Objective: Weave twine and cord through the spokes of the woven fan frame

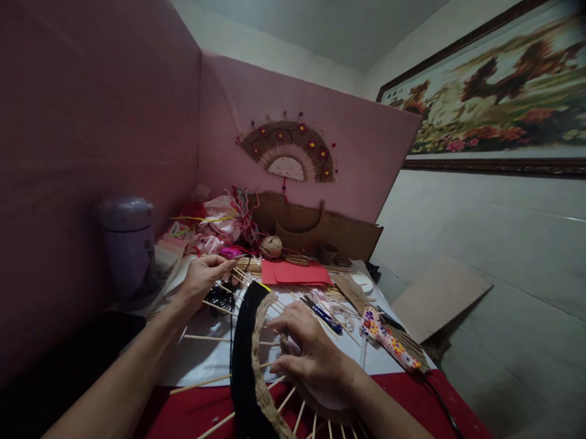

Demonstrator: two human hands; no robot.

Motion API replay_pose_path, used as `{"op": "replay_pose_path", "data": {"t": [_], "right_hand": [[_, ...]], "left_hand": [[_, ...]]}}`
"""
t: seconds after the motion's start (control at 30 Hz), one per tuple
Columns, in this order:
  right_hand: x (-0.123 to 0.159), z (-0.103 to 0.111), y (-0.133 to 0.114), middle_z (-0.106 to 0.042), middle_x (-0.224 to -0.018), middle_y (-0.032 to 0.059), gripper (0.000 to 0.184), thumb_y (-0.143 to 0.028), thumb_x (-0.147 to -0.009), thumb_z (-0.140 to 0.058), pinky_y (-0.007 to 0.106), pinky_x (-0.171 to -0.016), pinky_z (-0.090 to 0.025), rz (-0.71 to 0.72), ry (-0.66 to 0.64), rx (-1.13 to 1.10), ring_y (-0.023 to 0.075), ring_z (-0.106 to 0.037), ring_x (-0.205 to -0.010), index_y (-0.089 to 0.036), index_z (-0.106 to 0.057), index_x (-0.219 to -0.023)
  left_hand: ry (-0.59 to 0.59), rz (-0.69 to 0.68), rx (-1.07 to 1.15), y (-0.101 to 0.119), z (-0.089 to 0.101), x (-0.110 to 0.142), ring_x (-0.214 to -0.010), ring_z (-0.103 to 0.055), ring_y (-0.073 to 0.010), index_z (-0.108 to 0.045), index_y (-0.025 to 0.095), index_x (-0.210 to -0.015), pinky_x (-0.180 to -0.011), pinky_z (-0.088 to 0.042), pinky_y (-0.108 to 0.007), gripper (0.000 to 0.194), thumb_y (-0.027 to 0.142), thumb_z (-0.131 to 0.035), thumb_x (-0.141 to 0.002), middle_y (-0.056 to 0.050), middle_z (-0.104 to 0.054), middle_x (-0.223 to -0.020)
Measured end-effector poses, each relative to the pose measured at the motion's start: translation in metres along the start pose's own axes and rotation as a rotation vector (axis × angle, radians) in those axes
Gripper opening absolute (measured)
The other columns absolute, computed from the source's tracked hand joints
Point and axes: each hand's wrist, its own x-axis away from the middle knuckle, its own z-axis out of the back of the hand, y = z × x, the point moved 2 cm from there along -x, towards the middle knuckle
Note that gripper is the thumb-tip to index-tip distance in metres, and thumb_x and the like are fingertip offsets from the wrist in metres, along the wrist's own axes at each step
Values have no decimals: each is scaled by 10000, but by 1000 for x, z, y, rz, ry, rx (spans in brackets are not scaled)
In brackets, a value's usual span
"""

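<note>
A handmade fan frame lies tilted before me, with thin wooden sticks (209, 380) spreading out from its inner part. A black band (247, 368) curves across these sticks, edged on its inner side by a braided twine trim (260, 374). My left hand (206, 277) is closed in a pinch at the outer end of a stick near the fan's far edge. My right hand (310, 350) is closed around the fan's inner part, thumb and fingers on either side; its palm hides much of that part. Black yarn (221, 299) lies behind the sticks, near my left hand.
Red paper (295, 272), a twine ball (271, 246) and a blue-handled tool (325, 314) lie beyond the fan. A flower-patterned glue gun (388, 338) rests at right, its cord trailing. A lidded container (128, 251) stands left. A finished fan (290, 149) hangs on the pink panel.
</note>
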Motion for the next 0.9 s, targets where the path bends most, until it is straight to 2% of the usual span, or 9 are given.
{"op": "replay_pose_path", "data": {"t": [0.07,0.17,0.33,0.6,0.77,0.9], "right_hand": [[0,0,1,-527,-937,49,483,-573,-706,-623,357,-807,-364,0,11,2,207,-453,-889,-210,-573,-1021],[0,1,1,-542,-933,48,479,-584,-707,-614,360,-814,-355,-4,30,1,209,-454,-888,-208,-579,-1002],[0,4,-1,-542,-937,45,463,-549,-696,-649,362,-825,-348,-35,37,2,212,-455,-901,-216,-587,-1011],[-1,5,-2,-550,-949,51,478,-558,-684,-654,369,-831,-351,-53,48,-1,214,-461,-908,-214,-596,-1011],[-1,4,-2,-544,-949,47,449,-521,-684,-676,364,-827,-354,-39,34,16,212,-460,-908,-217,-591,-1003],[0,1,-3,-553,-936,58,486,-576,-707,-620,364,-803,-359,1,24,22,217,-456,-897,-208,-586,-1023]], "left_hand": [[-41,13,6,8,-2,2,-456,-511,-121,-577,145,-471,-451,-345,-220,310,402,-715,-575,-26,-581,-470],[-61,60,-33,12,0,5,-406,-424,-89,-616,139,-511,-413,-271,-215,271,383,-717,-575,3,-535,-445],[-83,132,-8,1,11,2,-401,-318,-44,-641,133,-647,-402,-186,-194,270,391,-716,-615,26,-535,-520],[-164,154,11,-9,22,-4,-463,-419,-59,-674,140,-702,-442,-268,-181,226,328,-747,-599,-1,-610,-583],[-133,77,-43,-4,19,-2,-486,-457,-80,-673,138,-659,-466,-314,-190,234,357,-734,-605,-7,-617,-581],[-134,42,-12,-1,16,-1,-552,-531,-111,-688,142,-703,-549,-386,-210,220,343,-723,-620,-19,-644,-608]]}}
